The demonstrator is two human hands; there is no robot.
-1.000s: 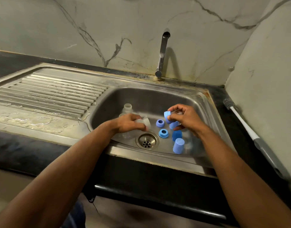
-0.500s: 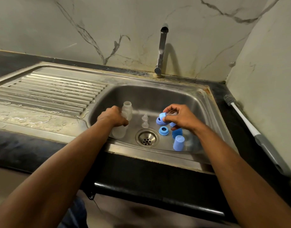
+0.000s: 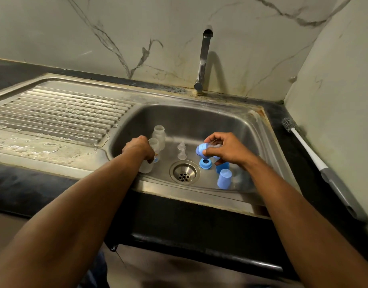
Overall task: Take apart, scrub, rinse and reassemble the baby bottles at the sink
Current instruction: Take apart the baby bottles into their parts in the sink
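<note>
Inside the steel sink (image 3: 199, 119), my left hand (image 3: 138, 147) grips a clear bottle body (image 3: 155, 149) at the basin's left. A second clear bottle (image 3: 158, 135) stands upright just behind it, and another frosted piece (image 3: 146, 167) sits below my wrist. My right hand (image 3: 226, 149) pinches a blue collar ring with a clear nipple in it (image 3: 202, 150). A loose clear nipple (image 3: 181, 151) stands above the drain (image 3: 184, 172). A blue ring (image 3: 205, 163) and two blue caps (image 3: 224, 178) lie under my right hand.
The tap (image 3: 203, 59) rises behind the basin with no water running. A wet ribbed drainboard (image 3: 54, 113) stretches to the left. A long bottle brush (image 3: 316, 161) with a white and grey handle lies on the black counter at the right, against the wall.
My left hand let go of a clear nipple, now standing by the drain, and moved left to grip a bottle. My right hand keeps the blue ring, turned slightly.
</note>
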